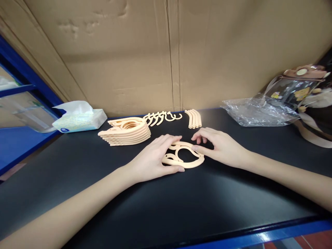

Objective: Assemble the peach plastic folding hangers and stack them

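One cream-coloured folding hanger (190,164) lies on the worktop (166,214), between the two grips. The left grip (157,157) is closed around the hanger's left end, thumb along the near edge and fingers over the far edge. The right grip (221,145) is relaxed: its thumb rests against the right part of the hanger's far rim, while the lightly curled fingers stand apart from the thumb and enclose nothing visible. Judged by appearance, the part is moulded plastic: light, stiff across its arms, smooth and moderately slippery. The slim inner curves are probably the weakest sections; avoid levering on them. Take hold at the broad outer arms, as the left grip does, and support the rounded end beside the right thumb. A stack of similar hangers (127,135) sits beyond and left of the left grip; curved strips (193,119) lie beyond the right fingertips.
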`<move>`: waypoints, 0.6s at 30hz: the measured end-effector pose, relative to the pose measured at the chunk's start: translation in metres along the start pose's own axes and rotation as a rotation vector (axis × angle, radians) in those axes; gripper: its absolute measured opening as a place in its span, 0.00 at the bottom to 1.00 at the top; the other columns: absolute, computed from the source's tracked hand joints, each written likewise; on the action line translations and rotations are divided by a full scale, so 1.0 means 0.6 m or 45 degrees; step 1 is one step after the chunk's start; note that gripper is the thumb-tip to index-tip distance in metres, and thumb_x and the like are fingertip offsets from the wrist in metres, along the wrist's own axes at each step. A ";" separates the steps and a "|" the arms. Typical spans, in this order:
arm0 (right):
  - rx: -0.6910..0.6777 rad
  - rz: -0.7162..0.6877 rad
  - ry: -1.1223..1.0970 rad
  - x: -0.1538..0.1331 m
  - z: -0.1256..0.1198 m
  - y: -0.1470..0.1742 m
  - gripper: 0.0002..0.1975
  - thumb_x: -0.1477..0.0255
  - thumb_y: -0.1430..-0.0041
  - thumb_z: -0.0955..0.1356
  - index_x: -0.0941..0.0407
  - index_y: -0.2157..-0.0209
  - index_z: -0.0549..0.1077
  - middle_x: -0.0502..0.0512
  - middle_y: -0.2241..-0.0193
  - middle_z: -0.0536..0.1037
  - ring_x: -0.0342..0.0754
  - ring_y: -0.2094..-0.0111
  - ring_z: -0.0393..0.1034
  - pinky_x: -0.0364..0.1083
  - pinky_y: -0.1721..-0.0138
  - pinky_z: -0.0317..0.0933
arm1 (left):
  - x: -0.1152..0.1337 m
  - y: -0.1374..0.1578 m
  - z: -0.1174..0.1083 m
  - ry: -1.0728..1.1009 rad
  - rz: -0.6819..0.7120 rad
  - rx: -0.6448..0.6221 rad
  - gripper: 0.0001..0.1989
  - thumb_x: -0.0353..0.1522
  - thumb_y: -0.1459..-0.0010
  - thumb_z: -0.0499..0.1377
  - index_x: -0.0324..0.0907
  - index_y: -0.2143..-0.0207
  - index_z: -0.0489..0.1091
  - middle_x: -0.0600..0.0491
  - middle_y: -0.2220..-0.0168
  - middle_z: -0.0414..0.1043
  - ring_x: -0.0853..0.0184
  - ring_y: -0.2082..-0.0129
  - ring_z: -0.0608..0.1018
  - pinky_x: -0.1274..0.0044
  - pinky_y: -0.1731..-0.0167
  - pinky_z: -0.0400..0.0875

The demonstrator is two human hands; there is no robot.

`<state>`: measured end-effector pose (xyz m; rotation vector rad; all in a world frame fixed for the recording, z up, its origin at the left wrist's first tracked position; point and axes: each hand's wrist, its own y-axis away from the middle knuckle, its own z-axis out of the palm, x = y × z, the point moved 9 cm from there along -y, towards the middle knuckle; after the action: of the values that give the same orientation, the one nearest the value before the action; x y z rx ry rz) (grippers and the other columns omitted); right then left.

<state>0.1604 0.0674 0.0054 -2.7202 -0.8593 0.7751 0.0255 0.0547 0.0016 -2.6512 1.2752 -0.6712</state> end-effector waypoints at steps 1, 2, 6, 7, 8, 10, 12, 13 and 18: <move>-0.022 0.070 -0.039 0.010 0.003 -0.001 0.15 0.57 0.41 0.64 0.55 0.66 0.70 0.50 0.71 0.72 0.45 0.70 0.64 0.45 0.69 0.57 | 0.004 -0.001 -0.006 -0.035 0.020 0.039 0.36 0.46 0.49 0.62 0.45 0.42 0.55 0.46 0.47 0.64 0.57 0.49 0.69 0.65 0.50 0.67; -0.059 0.131 -0.113 0.018 0.009 -0.002 0.16 0.56 0.42 0.65 0.55 0.69 0.70 0.48 0.75 0.69 0.43 0.73 0.62 0.44 0.72 0.55 | 0.008 -0.001 -0.013 -0.083 0.039 0.082 0.36 0.46 0.48 0.62 0.44 0.42 0.55 0.46 0.46 0.63 0.58 0.48 0.68 0.66 0.50 0.66; -0.231 0.254 -0.605 0.024 0.035 -0.002 0.19 0.55 0.43 0.64 0.57 0.74 0.69 0.46 0.79 0.63 0.41 0.76 0.56 0.43 0.74 0.50 | 0.023 0.000 -0.032 -0.291 0.129 0.198 0.36 0.48 0.47 0.61 0.40 0.43 0.55 0.43 0.45 0.62 0.57 0.47 0.67 0.66 0.48 0.63; -0.258 0.266 -0.703 0.022 0.039 -0.001 0.19 0.54 0.43 0.64 0.58 0.73 0.70 0.46 0.78 0.65 0.41 0.75 0.56 0.43 0.73 0.51 | 0.026 0.000 -0.032 -0.322 0.148 0.203 0.36 0.49 0.47 0.60 0.40 0.43 0.55 0.43 0.45 0.62 0.57 0.47 0.67 0.66 0.48 0.63; -0.278 0.284 -0.775 0.020 0.041 -0.001 0.19 0.54 0.44 0.65 0.58 0.71 0.71 0.47 0.76 0.66 0.42 0.74 0.58 0.43 0.72 0.51 | 0.027 0.000 -0.032 -0.340 0.157 0.201 0.36 0.49 0.47 0.60 0.40 0.43 0.55 0.43 0.45 0.62 0.56 0.47 0.67 0.66 0.48 0.63; -0.299 0.325 -0.857 0.020 0.043 0.001 0.19 0.55 0.45 0.66 0.58 0.68 0.73 0.49 0.75 0.69 0.42 0.73 0.59 0.44 0.71 0.52 | 0.026 0.000 -0.032 -0.347 0.157 0.192 0.36 0.50 0.47 0.60 0.41 0.43 0.54 0.43 0.45 0.62 0.56 0.47 0.67 0.65 0.49 0.64; -0.302 0.359 -0.892 0.023 0.043 0.003 0.20 0.55 0.45 0.66 0.58 0.67 0.74 0.49 0.75 0.70 0.42 0.73 0.60 0.43 0.71 0.52 | 0.026 -0.001 -0.031 -0.338 0.152 0.185 0.36 0.50 0.47 0.59 0.41 0.43 0.54 0.43 0.45 0.62 0.55 0.47 0.67 0.65 0.50 0.64; -0.302 0.371 -0.898 0.025 0.043 0.004 0.20 0.55 0.45 0.66 0.59 0.67 0.75 0.49 0.75 0.71 0.42 0.73 0.60 0.43 0.72 0.52 | 0.026 -0.001 -0.031 -0.333 0.151 0.182 0.36 0.50 0.47 0.59 0.42 0.43 0.54 0.43 0.45 0.62 0.55 0.47 0.67 0.65 0.49 0.64; -0.306 0.377 -0.923 0.026 0.041 0.006 0.20 0.55 0.46 0.67 0.58 0.65 0.76 0.52 0.72 0.74 0.44 0.71 0.64 0.44 0.70 0.56 | 0.025 0.000 -0.029 -0.307 0.148 0.167 0.35 0.49 0.47 0.60 0.43 0.42 0.54 0.43 0.44 0.62 0.55 0.46 0.67 0.65 0.48 0.64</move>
<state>0.1596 0.0739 -0.0233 -2.8136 -0.6914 1.9028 0.0260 0.0445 0.0225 -2.4421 1.2588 -0.3895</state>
